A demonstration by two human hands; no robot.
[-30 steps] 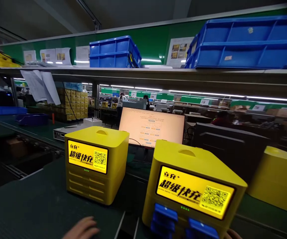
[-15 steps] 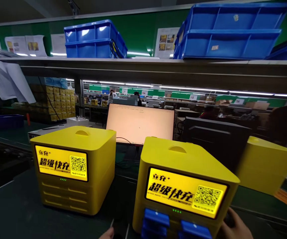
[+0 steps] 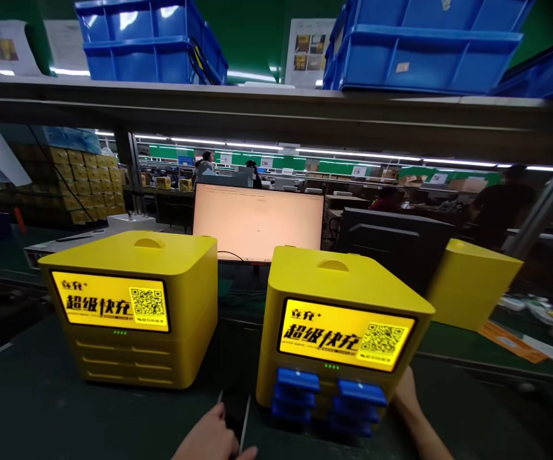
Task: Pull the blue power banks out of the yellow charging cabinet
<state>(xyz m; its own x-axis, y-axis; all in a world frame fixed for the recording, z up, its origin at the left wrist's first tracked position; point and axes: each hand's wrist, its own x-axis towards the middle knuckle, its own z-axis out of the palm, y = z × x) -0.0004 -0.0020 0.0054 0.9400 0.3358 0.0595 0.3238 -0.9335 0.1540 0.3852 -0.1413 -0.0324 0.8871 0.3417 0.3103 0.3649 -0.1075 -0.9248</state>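
Observation:
Two yellow box-shaped units with lit front screens face me. The right yellow unit [image 3: 343, 271] has several blue slabs [image 3: 298, 396] sticking out of its front slots. Slots on the left yellow unit [image 3: 194, 326] hold no blue slabs. My left hand [image 3: 211, 434] is low in front, near the gap between the units; thumb and fingers are apart and nothing shows in them. My right hand [image 3: 405, 388] reaches along the right side of the right unit, its fingers hidden behind the unit. Both screens show Chinese text, a QR code and green lights below.
Behind the units stands a lit monitor [image 3: 259, 220], with a dark panel [image 3: 391, 239] beside it. Another yellow piece [image 3: 472, 284] stands at right. Overhead, a shelf [image 3: 276, 105] carries blue crates [image 3: 429, 61]. Stacked yellow boxes [image 3: 84, 185] and distant people appear behind.
My view has shifted, so the shelf sits higher in it. My left hand shows more fully beside the gap. My right hand has moved further behind the right unit's side.

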